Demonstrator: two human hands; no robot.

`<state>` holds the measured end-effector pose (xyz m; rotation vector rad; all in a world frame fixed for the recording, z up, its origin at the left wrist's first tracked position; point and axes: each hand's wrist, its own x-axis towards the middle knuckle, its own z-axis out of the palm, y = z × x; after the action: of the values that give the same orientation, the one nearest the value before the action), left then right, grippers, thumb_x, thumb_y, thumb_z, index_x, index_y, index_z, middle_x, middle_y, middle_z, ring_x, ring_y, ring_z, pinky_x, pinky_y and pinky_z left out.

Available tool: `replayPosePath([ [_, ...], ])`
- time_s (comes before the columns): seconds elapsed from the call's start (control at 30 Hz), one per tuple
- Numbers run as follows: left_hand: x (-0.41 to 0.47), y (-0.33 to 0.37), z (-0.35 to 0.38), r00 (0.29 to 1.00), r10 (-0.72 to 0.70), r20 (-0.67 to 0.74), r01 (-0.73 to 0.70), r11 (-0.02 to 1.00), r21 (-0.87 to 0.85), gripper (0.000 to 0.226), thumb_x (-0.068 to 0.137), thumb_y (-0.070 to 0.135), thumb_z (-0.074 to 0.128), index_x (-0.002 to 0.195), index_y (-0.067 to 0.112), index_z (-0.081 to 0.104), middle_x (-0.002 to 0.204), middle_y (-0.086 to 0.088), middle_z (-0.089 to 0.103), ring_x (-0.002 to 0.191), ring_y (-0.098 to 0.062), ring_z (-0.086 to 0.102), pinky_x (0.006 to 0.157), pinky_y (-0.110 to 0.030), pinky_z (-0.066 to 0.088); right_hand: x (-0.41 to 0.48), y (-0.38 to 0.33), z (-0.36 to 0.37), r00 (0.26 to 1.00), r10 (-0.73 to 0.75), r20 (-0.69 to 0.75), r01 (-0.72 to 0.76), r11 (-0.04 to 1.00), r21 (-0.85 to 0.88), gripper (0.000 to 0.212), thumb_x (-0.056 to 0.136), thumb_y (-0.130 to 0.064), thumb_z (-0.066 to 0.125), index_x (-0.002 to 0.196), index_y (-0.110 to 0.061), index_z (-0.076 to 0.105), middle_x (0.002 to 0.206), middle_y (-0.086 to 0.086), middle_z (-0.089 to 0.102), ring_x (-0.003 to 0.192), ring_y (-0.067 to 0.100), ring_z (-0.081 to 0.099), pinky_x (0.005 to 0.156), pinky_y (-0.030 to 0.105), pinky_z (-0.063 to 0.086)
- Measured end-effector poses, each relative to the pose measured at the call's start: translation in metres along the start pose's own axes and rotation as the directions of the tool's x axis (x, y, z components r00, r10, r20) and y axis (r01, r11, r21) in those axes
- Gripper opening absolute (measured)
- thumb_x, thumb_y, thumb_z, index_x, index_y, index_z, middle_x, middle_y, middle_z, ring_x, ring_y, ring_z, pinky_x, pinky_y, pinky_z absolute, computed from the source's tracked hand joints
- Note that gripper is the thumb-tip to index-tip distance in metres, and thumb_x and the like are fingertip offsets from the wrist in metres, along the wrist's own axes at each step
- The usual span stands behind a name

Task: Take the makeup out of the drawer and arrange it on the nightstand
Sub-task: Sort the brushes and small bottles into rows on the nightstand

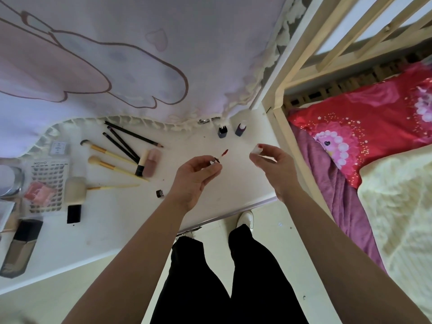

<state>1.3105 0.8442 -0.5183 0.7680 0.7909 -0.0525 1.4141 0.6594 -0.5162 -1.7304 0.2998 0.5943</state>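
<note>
My left hand (pixel 194 176) pinches the cap end of a lip-gloss wand (pixel 222 155) whose red tip points up and away. A small whitish tube (pixel 256 150) with a red mouth is gripped in my right hand (pixel 273 164), a hand's width from the wand. Both hover over the white nightstand top (pixel 187 141). On it lie three dark pencils (pixel 131 139), several gold-handled brushes (pixel 109 157), a pink tube (pixel 151 162), a lash tray (pixel 49 183), a foundation bottle (pixel 74 197) and a dark-capped bottle (pixel 21 246). No drawer shows.
Two small bottles (pixel 231 130) stand near the nightstand's back edge under a lace-trimmed curtain (pixel 117 54). A tiny dark cap (pixel 160 193) lies by my left wrist. A wooden bed frame (pixel 280 113) with red and yellow bedding (pixel 374 141) is at the right. My legs and a white shoe (pixel 245 218) are below.
</note>
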Motion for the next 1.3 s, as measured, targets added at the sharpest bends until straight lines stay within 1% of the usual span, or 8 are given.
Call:
replayPosePath([
  [0.17,0.017,-0.011,0.007,0.994,0.091,-0.065,-0.074,0.969,0.236,0.025,0.09,0.001,0.067,0.115,0.006,0.068,0.091,-0.003,0.065,0.09,-0.017,0.063,0.085,-0.026,0.056,0.03,0.016,0.008,0.961,-0.273,-0.046,0.244,0.914,-0.324,0.02,0.082,-0.032,0.08,0.099,-0.035,0.072,0.094,-0.016,0.072,0.085,0.002,0.066,0.073,0.017,0.049],
  [0.37,0.03,-0.022,0.011,0.912,0.381,-0.153,-0.208,0.75,0.628,0.02,0.083,0.015,0.077,0.1,0.026,0.074,0.086,0.012,0.07,0.072,-0.004,0.058,0.068,-0.012,0.046,0.054,0.029,0.021,0.922,-0.386,0.033,0.331,0.742,-0.582,0.026,0.083,-0.049,0.073,0.107,-0.037,0.071,0.092,-0.015,0.064,0.088,0.008,0.06,0.077,0.027,0.05],
  [0.53,0.049,-0.029,0.02,0.859,0.493,-0.137,-0.26,0.65,0.714,0.03,0.081,0.009,0.077,0.094,0.035,0.068,0.098,0.004,0.071,0.086,-0.004,0.066,0.083,-0.019,0.052,0.057,0.039,0.026,0.855,-0.518,0.012,0.396,0.639,-0.659,0.027,0.084,-0.053,0.07,0.108,-0.039,0.071,0.096,-0.018,0.062,0.089,0.007,0.059,0.068,0.023,0.044],
  [0.67,0.061,-0.034,0.035,0.82,0.561,-0.108,-0.294,0.576,0.763,0.03,0.08,0.013,0.078,0.107,0.024,0.068,0.091,0.017,0.071,0.085,0.001,0.063,0.077,-0.012,0.046,0.059,0.046,0.028,0.804,-0.594,-0.018,0.43,0.603,-0.671,0.028,0.084,-0.05,0.071,0.108,-0.036,0.073,0.098,-0.015,0.066,0.089,0.007,0.058,0.066,0.021,0.043],
  [0.9,0.074,-0.045,0.037,0.773,0.63,-0.076,-0.324,0.495,0.806,0.034,0.079,0.02,0.079,0.11,0.021,0.065,0.099,0.013,0.072,0.084,-0.009,0.064,0.084,-0.035,0.054,0.059,0.049,0.029,0.79,-0.613,-0.014,0.438,0.58,-0.687,0.032,0.08,-0.046,0.073,0.11,-0.034,0.072,0.098,-0.015,0.067,0.087,0.007,0.059,0.069,0.018,0.04],
  [1.03,0.069,-0.043,0.029,0.785,0.619,-0.024,-0.344,0.468,0.814,0.041,0.077,0.015,0.08,0.114,0.02,0.062,0.105,0.012,0.07,0.085,-0.004,0.062,0.081,-0.022,0.051,0.057,0.047,0.028,0.805,-0.593,0.0,0.441,0.599,-0.668,0.036,0.078,-0.039,0.074,0.113,-0.031,0.069,0.098,-0.015,0.064,0.085,0.004,0.056,0.073,0.017,0.042],
  [1.13,0.056,-0.038,0.021,0.793,0.609,-0.023,-0.329,0.46,0.825,0.035,0.081,0.012,0.075,0.113,0.021,0.062,0.105,0.014,0.066,0.081,0.0,0.058,0.073,-0.012,0.045,0.052,0.046,0.025,0.862,-0.504,-0.049,0.39,0.722,-0.571,0.033,0.073,-0.023,0.072,0.102,-0.024,0.057,0.089,-0.017,0.054,0.078,-0.001,0.051,0.072,0.01,0.038],
  [1.3,0.021,-0.029,-0.017,0.629,0.777,-0.038,-0.361,0.335,0.87,0.014,0.09,0.015,0.063,0.104,0.019,0.065,0.095,0.013,0.062,0.077,-0.013,0.058,0.065,-0.016,0.041,0.021,0.057,0.035,0.843,-0.517,-0.149,0.403,0.791,-0.461,0.03,0.071,-0.008,0.064,0.081,-0.016,0.037,0.073,-0.012,0.035,0.063,-0.001,0.041,0.06,0.008,0.032],
])
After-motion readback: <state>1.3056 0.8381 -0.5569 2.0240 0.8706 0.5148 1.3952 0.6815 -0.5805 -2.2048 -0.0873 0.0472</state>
